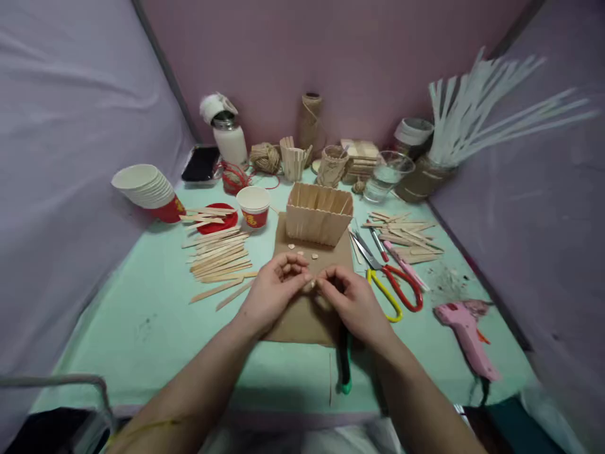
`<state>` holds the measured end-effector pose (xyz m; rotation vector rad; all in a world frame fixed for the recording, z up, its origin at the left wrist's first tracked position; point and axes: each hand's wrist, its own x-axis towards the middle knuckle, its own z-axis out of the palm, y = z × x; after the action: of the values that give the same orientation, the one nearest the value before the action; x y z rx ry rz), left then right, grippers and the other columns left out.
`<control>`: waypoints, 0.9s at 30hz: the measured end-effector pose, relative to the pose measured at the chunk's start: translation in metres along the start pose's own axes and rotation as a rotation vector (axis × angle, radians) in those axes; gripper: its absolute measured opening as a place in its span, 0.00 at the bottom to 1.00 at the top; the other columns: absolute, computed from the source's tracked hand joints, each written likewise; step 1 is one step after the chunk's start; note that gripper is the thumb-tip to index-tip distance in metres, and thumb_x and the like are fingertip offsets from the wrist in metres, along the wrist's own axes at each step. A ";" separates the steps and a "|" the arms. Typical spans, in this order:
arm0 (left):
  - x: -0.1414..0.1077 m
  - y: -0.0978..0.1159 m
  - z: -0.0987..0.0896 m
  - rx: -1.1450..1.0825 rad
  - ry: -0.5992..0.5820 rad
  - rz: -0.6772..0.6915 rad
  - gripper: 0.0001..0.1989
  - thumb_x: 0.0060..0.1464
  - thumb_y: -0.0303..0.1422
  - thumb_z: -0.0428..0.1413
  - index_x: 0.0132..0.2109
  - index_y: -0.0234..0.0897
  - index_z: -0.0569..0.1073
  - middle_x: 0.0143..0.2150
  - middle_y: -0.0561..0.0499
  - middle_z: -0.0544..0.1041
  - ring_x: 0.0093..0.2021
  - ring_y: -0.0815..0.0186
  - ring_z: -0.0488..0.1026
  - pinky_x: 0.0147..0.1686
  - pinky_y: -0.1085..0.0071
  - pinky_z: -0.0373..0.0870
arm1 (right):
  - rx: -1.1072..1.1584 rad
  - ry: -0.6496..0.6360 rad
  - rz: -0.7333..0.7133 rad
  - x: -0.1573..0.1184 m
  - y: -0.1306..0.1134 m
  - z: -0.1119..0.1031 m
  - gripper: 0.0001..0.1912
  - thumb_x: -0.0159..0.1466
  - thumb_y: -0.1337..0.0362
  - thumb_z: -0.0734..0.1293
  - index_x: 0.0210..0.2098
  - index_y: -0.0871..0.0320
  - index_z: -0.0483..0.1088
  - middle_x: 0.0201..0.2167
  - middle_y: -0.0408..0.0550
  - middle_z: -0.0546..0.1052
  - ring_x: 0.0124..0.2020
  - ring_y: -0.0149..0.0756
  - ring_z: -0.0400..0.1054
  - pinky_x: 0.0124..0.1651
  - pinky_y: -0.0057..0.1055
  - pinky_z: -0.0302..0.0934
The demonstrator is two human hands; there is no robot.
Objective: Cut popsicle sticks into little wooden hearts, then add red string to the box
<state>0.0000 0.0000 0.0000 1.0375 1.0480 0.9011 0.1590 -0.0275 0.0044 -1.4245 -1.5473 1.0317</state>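
My left hand [278,287] and my right hand [350,295] meet fingertip to fingertip, both pinching a small pale wooden piece [312,284]. It looks like a cut-off stick end, mostly hidden by my fingers. Under them lies a brown cardboard sheet [302,321]. Just beyond my fingers, small pale chips [314,256] lie on the cardboard. Behind these stands a box made of craft sticks [312,224] with a scalloped rim. A tool with a dark and green handle [346,366] lies partly under my right hand; its head is hidden.
Craft sticks [220,258] spread at left, near paper cups [255,205]. To the right lie scissors [401,287], a pink marker [404,261] and a pink glue gun [467,337]. Along the back stand a white jar [230,142], twine [265,157] and a clear water cup [382,180].
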 end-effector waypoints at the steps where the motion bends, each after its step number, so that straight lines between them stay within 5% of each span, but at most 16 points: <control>1: 0.000 0.001 0.000 0.004 0.005 0.006 0.10 0.49 0.30 0.61 0.40 0.36 0.70 0.33 0.55 0.72 0.34 0.73 0.69 0.37 0.74 0.64 | -0.003 0.000 -0.005 0.000 0.000 0.000 0.08 0.62 0.63 0.62 0.28 0.58 0.68 0.26 0.43 0.72 0.29 0.31 0.64 0.34 0.27 0.57; 19: -0.002 0.005 0.001 0.057 0.041 0.033 0.09 0.47 0.30 0.62 0.37 0.35 0.72 0.32 0.53 0.74 0.34 0.71 0.71 0.37 0.74 0.66 | 0.041 -0.022 0.032 -0.002 0.002 0.000 0.07 0.62 0.63 0.62 0.29 0.58 0.67 0.25 0.41 0.69 0.27 0.30 0.61 0.31 0.26 0.56; 27: 0.000 0.000 0.001 0.023 0.032 0.035 0.15 0.54 0.38 0.59 0.46 0.37 0.73 0.39 0.50 0.76 0.39 0.68 0.72 0.43 0.69 0.66 | 0.098 0.093 0.044 0.001 0.006 0.003 0.07 0.62 0.61 0.64 0.30 0.58 0.68 0.26 0.41 0.70 0.27 0.31 0.63 0.31 0.27 0.57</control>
<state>0.0010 0.0001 0.0001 1.0662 1.0715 0.9387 0.1585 -0.0262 -0.0022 -1.4243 -1.3854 1.0381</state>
